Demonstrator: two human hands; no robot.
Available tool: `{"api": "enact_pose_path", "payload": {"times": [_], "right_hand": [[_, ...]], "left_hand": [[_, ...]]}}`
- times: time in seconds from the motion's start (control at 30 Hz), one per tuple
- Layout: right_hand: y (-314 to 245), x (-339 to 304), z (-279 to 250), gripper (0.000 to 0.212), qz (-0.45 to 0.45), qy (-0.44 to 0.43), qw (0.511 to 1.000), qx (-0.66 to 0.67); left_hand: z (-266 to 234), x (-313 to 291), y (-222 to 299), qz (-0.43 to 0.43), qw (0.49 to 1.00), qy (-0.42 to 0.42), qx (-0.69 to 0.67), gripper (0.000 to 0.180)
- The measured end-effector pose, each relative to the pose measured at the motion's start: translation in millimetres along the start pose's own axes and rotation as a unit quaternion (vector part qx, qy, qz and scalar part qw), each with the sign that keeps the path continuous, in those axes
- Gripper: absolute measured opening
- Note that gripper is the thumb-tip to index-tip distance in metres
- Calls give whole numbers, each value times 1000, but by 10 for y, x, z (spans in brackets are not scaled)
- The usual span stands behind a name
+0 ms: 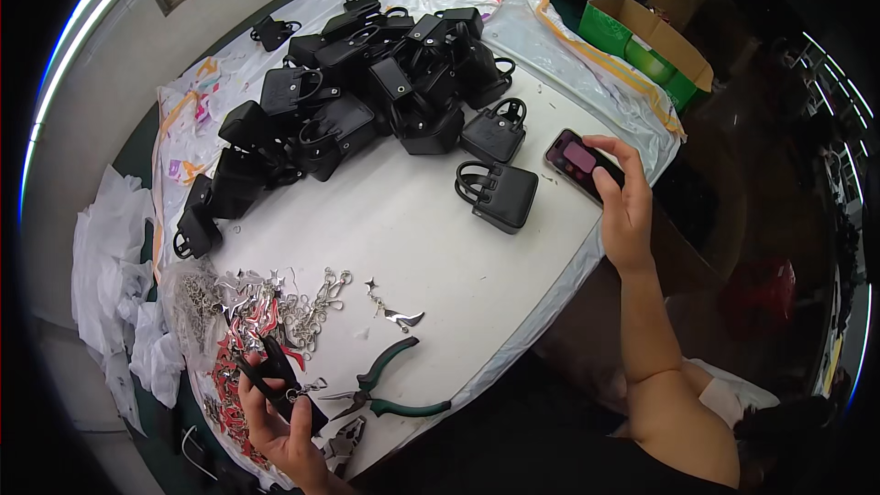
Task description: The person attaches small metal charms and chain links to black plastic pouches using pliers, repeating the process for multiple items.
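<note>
My left hand point(291, 435) is closed on a small black handbag point(280, 365) at the lower left, with a silver clasp point(307, 390) by the thumb. My right hand point(629, 206) grips a smartphone point(570, 154) at the table's right edge, thumb against its lit screen. Green-handled pliers point(374, 387) lie spread beside the left hand, their jaws toward the held bag. A second metal tool point(343, 445), partly hidden, lies just below them. Silver chains with clasps point(323, 307) and red and silver charms point(252, 312) are heaped beyond the left hand.
Many small black handbags point(394, 82) are piled across the far table. Two more, a nearer bag point(502, 197) and a farther bag point(495, 131), stand left of the phone. A star-and-shoe charm point(401, 318) lies mid-table. A green carton point(632, 46) stands beyond the far right corner.
</note>
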State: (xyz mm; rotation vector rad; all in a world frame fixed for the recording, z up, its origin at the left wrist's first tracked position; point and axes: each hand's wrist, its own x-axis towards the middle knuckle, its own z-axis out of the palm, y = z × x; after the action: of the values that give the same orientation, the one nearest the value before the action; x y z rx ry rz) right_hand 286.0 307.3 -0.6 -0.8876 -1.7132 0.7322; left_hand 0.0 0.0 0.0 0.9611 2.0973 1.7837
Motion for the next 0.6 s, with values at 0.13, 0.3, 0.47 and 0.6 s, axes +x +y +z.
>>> {"api": "enact_pose_path", "payload": {"times": [0.13, 0.3, 0.47, 0.6], "right_hand": [[-949, -234, 109, 23, -93, -304, 839, 441], [-1520, -467, 895, 29, -88, -388, 556, 730], [-1841, -667, 1155, 14, 4, -382, 304, 873], [-1668, -326, 1160, 12, 123, -567, 223, 784]], "left_hand": [[46, 43, 57, 6, 1000, -25, -12, 34], [13, 127, 207, 21, 997, -72, -19, 36], [-177, 250, 283, 14, 994, -111, -9, 34], [-260, 337, 212, 5, 991, -133, -29, 36]]}}
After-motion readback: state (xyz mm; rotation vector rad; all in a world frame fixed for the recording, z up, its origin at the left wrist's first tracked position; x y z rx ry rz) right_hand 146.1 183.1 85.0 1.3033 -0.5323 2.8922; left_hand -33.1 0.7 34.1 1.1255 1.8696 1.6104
